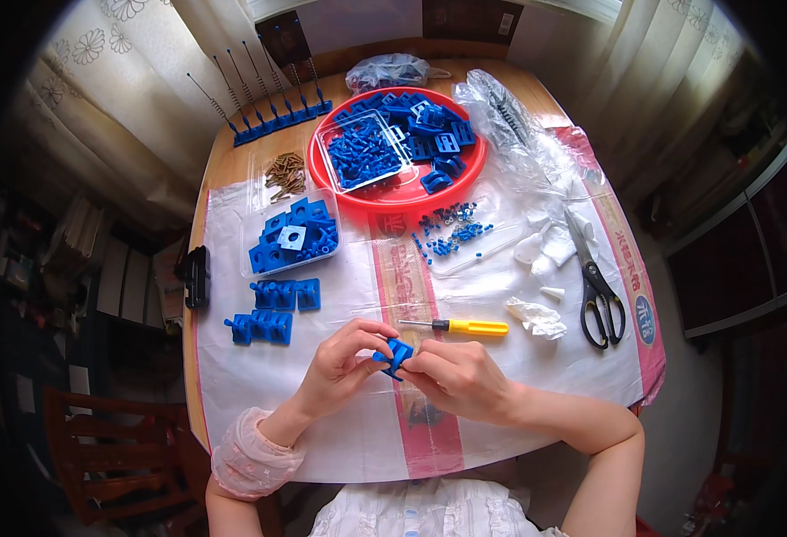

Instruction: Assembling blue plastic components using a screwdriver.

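Observation:
A blue plastic part [394,356] is held between my two hands above the near middle of the table. My left hand [344,362] closes on its left side with thumb and fingers. From the right, the fingertips of my right hand [461,374] pinch its edge; whether they also hold a smaller piece is hidden. Just beyond my right hand lies a screwdriver [476,328] with a yellow handle, its shaft pointing left. Two short rows of similar blue parts, a far row [286,294] and a near row [259,328], stand to the left of my hands.
A red basin [322,183] holds blue parts and a clear tray. Left of it are a clear tub [248,234] of blue pieces and brass-coloured screws [285,174]. Small blue bits [454,233], crumpled tissue [538,318], black-handled scissors [598,300] and plastic bags [519,134] lie rightward. A rack [283,122] with springs stands far left.

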The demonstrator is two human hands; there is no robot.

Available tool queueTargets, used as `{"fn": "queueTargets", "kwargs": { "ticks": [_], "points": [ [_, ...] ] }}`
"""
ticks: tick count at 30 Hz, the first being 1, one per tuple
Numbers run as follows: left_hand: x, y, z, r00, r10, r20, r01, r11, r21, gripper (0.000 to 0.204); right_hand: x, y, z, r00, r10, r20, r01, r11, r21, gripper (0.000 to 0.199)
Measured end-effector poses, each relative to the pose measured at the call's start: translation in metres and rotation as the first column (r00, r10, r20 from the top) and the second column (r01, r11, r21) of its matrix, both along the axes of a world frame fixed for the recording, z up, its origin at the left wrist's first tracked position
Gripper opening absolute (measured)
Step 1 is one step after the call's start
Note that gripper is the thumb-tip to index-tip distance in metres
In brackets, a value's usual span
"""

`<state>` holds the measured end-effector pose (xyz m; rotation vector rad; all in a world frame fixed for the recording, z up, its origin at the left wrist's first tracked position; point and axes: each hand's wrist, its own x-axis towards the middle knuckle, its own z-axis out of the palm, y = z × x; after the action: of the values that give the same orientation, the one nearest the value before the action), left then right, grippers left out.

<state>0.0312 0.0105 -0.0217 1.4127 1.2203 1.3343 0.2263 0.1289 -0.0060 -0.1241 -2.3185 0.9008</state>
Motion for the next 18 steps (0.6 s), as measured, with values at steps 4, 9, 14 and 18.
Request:
{"fn": "queueTargets", "kwargs": {
  "ticks": [4,9,14,18],
  "points": [
    [0.001,-0.001,-0.002,0.998,-0.025,0.058,0.027,0.999,-0.038,0.023,-0.002,0.005,-0.002,0.99,0.059,0.13,-0.008,0.934,-0.358,0.024],
    [-0.003,-0.002,-0.004,0.991,-0.103,-0.085,0.099,0.994,-0.052,0.024,0.0,0.019,-0.003,0.943,0.12,0.311,0.01,0.922,-0.386,0.034],
    [0.0,-0.003,-0.001,0.993,-0.11,-0.031,0.106,0.989,-0.106,0.024,-0.005,0.025,-0.004,0.966,0.135,0.222,-0.052,0.937,-0.345,0.042],
    [0.002,-0.001,-0.003,0.998,-0.028,0.051,0.032,0.995,-0.094,0.021,-0.004,0.024,-0.003,0.968,0.102,0.23,-0.02,0.943,-0.332,0.041]
  ]
}}
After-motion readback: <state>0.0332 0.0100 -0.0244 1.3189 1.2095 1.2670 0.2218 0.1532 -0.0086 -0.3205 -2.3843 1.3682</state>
